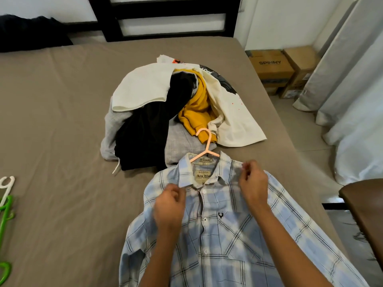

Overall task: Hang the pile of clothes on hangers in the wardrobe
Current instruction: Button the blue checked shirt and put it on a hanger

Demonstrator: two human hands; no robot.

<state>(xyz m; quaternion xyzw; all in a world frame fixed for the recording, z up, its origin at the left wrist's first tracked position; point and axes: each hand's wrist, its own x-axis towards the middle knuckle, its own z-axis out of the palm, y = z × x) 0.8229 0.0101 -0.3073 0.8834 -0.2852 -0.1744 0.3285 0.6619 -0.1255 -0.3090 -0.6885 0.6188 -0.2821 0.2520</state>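
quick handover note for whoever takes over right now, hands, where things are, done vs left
Left hand: curled at the collar of the plaid shirt, grip unclear. Right hand: pinches its shoulder.
Done: pink hanger is inside the shirt, hook out of the collar; shirt lies on the bed.
To do: hang it, then the pile of clothes; spare hangers at the bed's left edge.

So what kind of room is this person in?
Most likely a bedroom: a wide bed under a grey-brown sheet, a black slatted headboard at its far end, a heap of mixed clothes lying on it, and pale floor-length curtains alongside.
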